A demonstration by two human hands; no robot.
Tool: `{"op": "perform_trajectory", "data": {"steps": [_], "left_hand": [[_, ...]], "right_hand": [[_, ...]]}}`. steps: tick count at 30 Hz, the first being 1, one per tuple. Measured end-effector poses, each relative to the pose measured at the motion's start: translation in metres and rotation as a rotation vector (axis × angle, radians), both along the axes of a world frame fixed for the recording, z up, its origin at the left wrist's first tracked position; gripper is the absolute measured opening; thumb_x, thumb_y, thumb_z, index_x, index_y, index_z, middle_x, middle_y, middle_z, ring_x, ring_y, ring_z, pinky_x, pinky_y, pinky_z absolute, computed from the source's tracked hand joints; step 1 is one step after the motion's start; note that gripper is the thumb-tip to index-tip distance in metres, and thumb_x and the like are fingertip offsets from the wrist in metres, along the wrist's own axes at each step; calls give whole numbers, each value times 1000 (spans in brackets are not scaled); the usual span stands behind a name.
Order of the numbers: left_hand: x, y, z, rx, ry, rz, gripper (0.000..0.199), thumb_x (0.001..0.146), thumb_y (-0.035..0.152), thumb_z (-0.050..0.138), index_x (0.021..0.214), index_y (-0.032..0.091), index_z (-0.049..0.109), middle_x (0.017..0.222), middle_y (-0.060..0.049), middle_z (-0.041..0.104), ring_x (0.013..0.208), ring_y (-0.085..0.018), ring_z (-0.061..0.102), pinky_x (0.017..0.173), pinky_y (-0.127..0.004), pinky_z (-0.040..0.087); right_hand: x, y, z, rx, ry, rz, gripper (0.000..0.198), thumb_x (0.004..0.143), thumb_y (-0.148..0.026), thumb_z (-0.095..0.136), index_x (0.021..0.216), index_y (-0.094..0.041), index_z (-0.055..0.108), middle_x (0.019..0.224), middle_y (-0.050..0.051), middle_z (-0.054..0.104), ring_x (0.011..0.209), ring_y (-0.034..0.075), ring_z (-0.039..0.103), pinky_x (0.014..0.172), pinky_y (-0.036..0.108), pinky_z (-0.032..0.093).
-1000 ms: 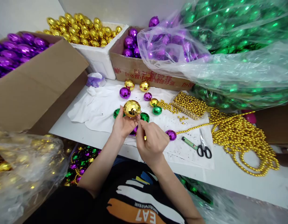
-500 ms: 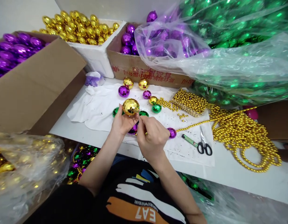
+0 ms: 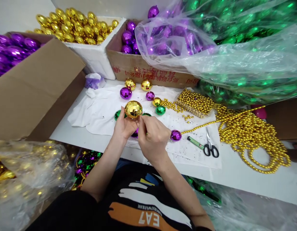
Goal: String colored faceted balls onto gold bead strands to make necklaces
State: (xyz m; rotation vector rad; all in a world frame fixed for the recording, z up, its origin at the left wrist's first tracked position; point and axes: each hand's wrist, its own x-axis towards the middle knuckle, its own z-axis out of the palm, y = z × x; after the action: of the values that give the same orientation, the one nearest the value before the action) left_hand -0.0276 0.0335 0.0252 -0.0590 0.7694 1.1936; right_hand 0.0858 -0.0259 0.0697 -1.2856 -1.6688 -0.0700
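A large gold mirrored ball (image 3: 133,109) rests in my left hand (image 3: 125,128), whose fingers curl round its underside. My right hand (image 3: 154,136) is closed in a pinch at the ball's lower right edge; what lies between its fingertips is too small to make out. Partly hidden behind my hands are green balls (image 3: 117,114) and a purple ball. Just right of my right hand, a purple ball (image 3: 176,135) joins a string of gold beads (image 3: 198,128). Farther back on the white cloth (image 3: 90,109) lie smaller gold, purple and green balls (image 3: 160,110).
Scissors (image 3: 211,146) and a green cutter (image 3: 195,142) lie at the right. Behind them sit a tray of gold beads (image 3: 195,102) and heaped bead strands (image 3: 254,138). Boxes of purple balls (image 3: 150,72) and gold balls (image 3: 90,59) line the back, beside bagged green balls (image 3: 247,70).
My right hand has shifted slightly up and left, closer against the gold ball. The left hand still holds the ball. The whole view has shifted a little.
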Motion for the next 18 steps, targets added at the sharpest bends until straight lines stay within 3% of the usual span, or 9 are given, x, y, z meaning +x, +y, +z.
{"op": "perform_trajectory", "data": {"steps": [12, 18], "left_hand": [[3, -2, -1, 44, -27, 14, 61, 98, 59, 39, 129, 11, 60, 92, -10, 72, 91, -20, 69, 93, -34, 53], [7, -3, 0, 154, 25, -137, 48, 98, 52, 43, 120, 14, 63, 101, -12, 73, 98, -24, 69, 91, -39, 56]], "right_hand": [[-6, 7, -11, 18, -42, -42, 24, 93, -10, 49, 72, -18, 58, 61, 1, 61, 59, 13, 53, 58, 28, 32], [5, 9, -34, -93, -39, -92, 23, 95, -16, 48, 76, -18, 61, 67, 3, 65, 62, 14, 57, 60, 27, 33]]}}
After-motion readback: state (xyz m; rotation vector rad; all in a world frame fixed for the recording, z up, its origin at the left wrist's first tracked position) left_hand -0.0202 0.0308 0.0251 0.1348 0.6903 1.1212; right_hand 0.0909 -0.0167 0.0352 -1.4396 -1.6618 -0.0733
